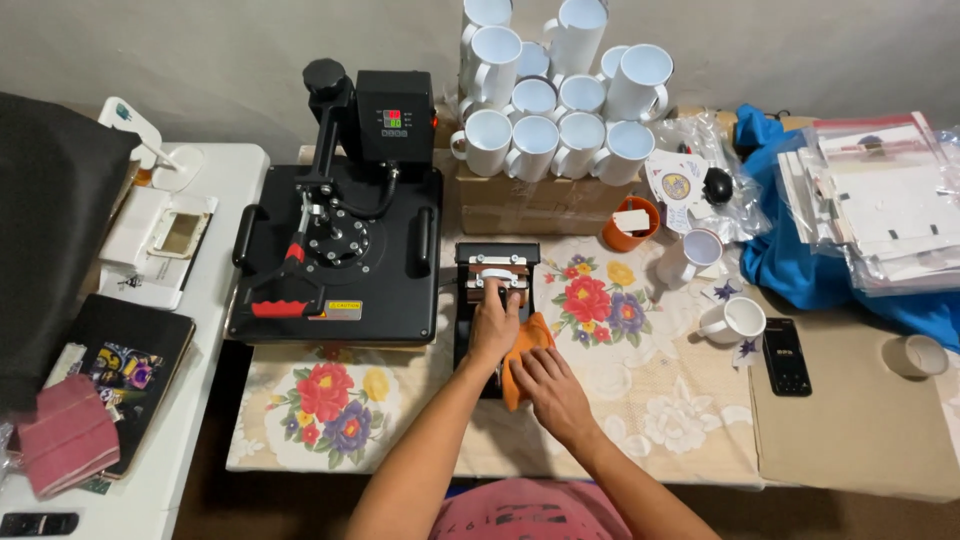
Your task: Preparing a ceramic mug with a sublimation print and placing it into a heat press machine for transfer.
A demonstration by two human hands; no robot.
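A small black mug-press machine with a brown heating band and a white mug clamped in it (496, 280) is sitting near the middle of the table covered in a cream floral cloth (620, 400), just to the right of the large black flat heat press with a red-gripped handle (340, 260), which is taking up the cloth's back-left part. The left hand (495, 325) is reaching forward and lying over the front of the clamped mug, its fingers curled down on it; whether they are actually gripping cannot be told. The right hand (550, 385) is resting nearer the table's front edge, partly closed and pressing on a folded orange cloth (525, 345) that is lying against the small press's right side, probably serving as a guard against heat. Behind the press, along the back edge, a stack of plain white ceramic mugs (555, 100) is piled on a brown cardboard box (530, 200), close enough to reach. To the right, two more white mugs (735, 320) are standing on the cloth beside an orange plastic cup (632, 225), and a black phone (786, 355) is lying flat toward the right edge next to a roll of tape (915, 355).
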